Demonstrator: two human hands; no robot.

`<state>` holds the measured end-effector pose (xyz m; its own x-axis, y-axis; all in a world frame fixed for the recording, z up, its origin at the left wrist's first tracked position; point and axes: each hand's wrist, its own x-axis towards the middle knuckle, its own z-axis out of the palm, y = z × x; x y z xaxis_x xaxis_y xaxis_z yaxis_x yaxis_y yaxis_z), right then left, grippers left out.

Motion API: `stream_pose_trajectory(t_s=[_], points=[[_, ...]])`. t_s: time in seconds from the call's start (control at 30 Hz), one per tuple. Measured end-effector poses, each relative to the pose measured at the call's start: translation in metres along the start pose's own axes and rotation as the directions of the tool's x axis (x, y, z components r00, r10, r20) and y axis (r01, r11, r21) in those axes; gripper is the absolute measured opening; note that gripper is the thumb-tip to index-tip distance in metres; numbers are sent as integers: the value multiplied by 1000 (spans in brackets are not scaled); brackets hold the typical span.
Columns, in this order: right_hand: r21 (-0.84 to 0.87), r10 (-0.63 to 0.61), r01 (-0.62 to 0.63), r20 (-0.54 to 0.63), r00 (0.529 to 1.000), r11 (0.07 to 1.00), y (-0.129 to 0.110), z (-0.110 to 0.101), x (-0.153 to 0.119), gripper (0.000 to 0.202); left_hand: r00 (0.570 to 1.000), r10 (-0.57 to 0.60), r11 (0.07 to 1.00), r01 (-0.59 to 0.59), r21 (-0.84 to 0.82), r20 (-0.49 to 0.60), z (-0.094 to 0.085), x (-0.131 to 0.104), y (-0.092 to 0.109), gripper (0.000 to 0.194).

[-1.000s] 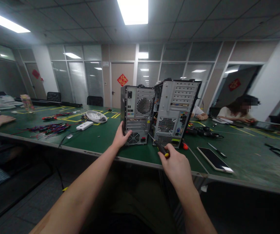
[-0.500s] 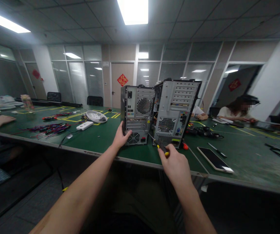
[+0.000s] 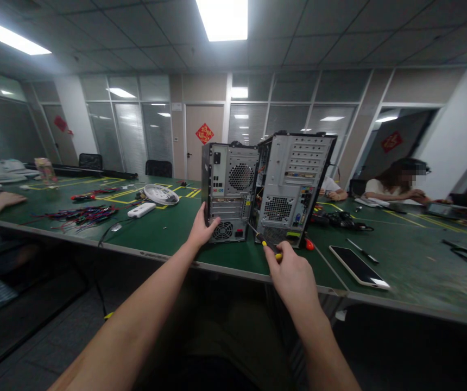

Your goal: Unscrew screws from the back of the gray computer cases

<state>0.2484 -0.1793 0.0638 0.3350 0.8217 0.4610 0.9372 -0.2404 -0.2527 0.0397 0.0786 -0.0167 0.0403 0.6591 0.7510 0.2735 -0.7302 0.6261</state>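
Note:
Two computer cases stand upright on the green table, rear panels toward me. My left hand (image 3: 203, 229) rests against the lower left side of the smaller case (image 3: 233, 174), thumb on its back near the fan grille, fingers partly hidden behind the side. In my right hand (image 3: 292, 269) is a black and yellow screwdriver (image 3: 271, 249). Its shaft points up and left toward the smaller case's lower right edge; whether the tip touches is too small to tell. Just behind that hand is the taller case (image 3: 288, 184), with a red object (image 3: 309, 245) at its base.
On the green table (image 3: 168, 233), a phone (image 3: 359, 266) and a pen (image 3: 363, 251) lie to the right. Leftward are a white power strip (image 3: 141, 210), a round white grille (image 3: 161, 194) and tangled wires (image 3: 84, 215). Other people sit at both sides; black cables (image 3: 341, 220) lie behind the phone.
Both my hands, the screwdriver and the cases look almost unchanged. At the far right, the other person's hands have shifted slightly beside an object on the table.

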Motion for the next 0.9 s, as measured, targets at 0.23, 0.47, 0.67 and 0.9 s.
stream_pose_trajectory(t_s=[0.23, 0.47, 0.67, 0.9], points=[[-15, -77, 76, -32, 997, 997, 3, -2, -3, 12, 1000, 8, 1000, -8, 10, -8, 1, 0, -1, 91], [-1, 18, -18, 12, 1000, 1000, -1, 0, 1, 29, 1000, 21, 1000, -21, -3, -10, 1, 0, -5, 89], [-3, -70, 70, -39, 997, 998, 1, 1, -2, 14, 1000, 21, 1000, -21, -11, 2, 0, 1, -7, 90], [13, -50, 50, -23, 998, 999, 2, 0, -1, 18, 1000, 7, 1000, -7, -4, -3, 1, 0, -4, 90]])
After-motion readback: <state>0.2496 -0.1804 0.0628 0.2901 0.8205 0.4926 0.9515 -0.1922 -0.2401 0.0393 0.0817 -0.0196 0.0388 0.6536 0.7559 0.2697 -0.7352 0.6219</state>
